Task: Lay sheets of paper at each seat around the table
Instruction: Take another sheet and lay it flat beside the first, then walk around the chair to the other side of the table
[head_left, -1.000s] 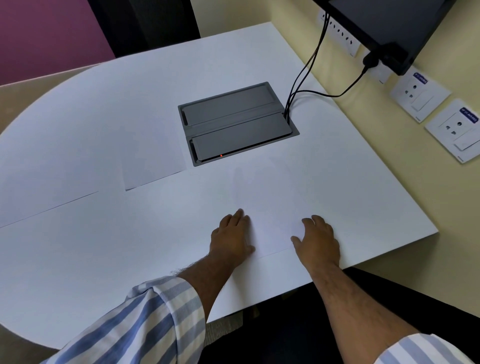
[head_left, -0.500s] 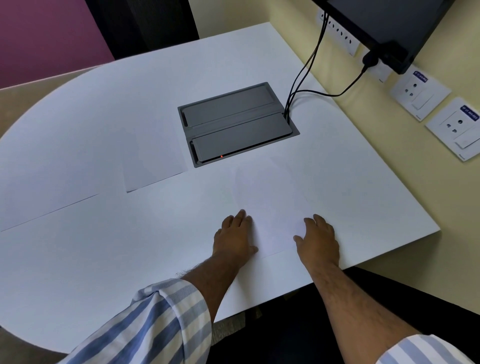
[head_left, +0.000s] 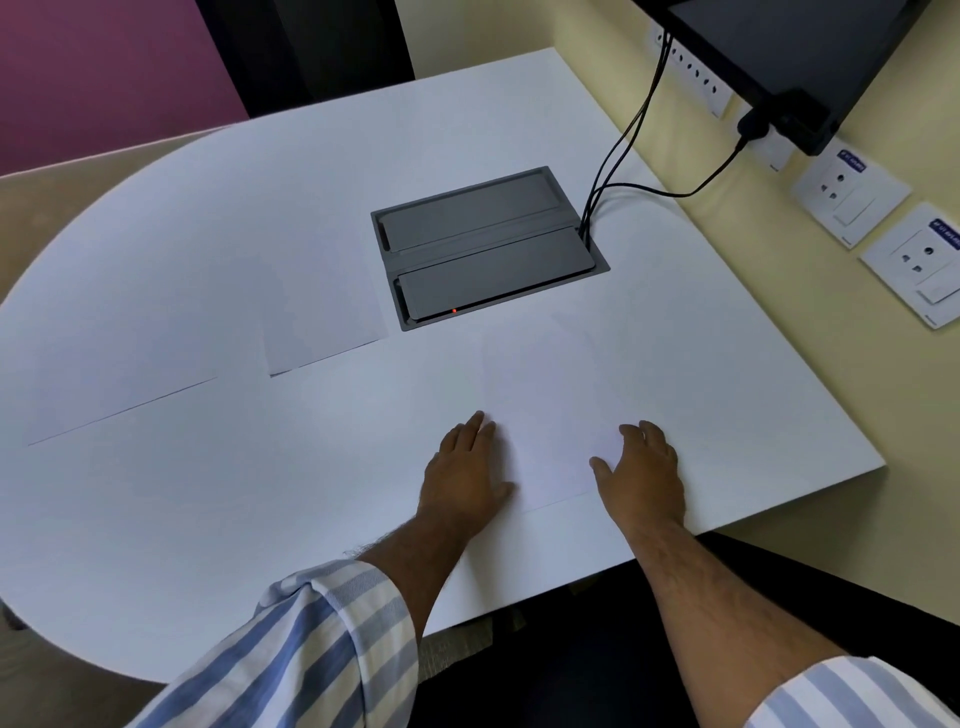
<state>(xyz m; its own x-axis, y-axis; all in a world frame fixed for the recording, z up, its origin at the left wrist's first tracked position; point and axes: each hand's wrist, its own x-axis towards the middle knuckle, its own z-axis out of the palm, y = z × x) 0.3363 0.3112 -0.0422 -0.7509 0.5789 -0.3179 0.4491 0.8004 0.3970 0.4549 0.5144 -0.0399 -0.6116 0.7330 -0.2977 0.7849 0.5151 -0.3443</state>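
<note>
Left hand (head_left: 464, 475): flat and spread, palm down, fingers together and pointing away, pressing the left margin of the near sheet; it pinches nothing.
Right hand (head_left: 643, 470): likewise flat and open, thumb splayed toward the middle, resting on the sheet's right margin.
Near sheet (head_left: 545, 415): white paper lying flat between the two hands, its lower edge close to the desk's near edge, toward the near right corner; its top reaches almost to the grey cable box (head_left: 488, 247).
Handling: a single sheet looks very light, limp and thin, and would probably skid on the smooth top; flat palms hold it square better than a pinch, which could crease it.
Where to take hold: by the side margins or a corner, lifting gently, I would judge.
Other sheet (head_left: 319, 317): lies just left of the cable box, well apart from the hands.
Desk (head_left: 156, 519): white, rounded at the left end, straight at the right.
Contrast: white on white, so the sheet's upper edges are faint.
</note>
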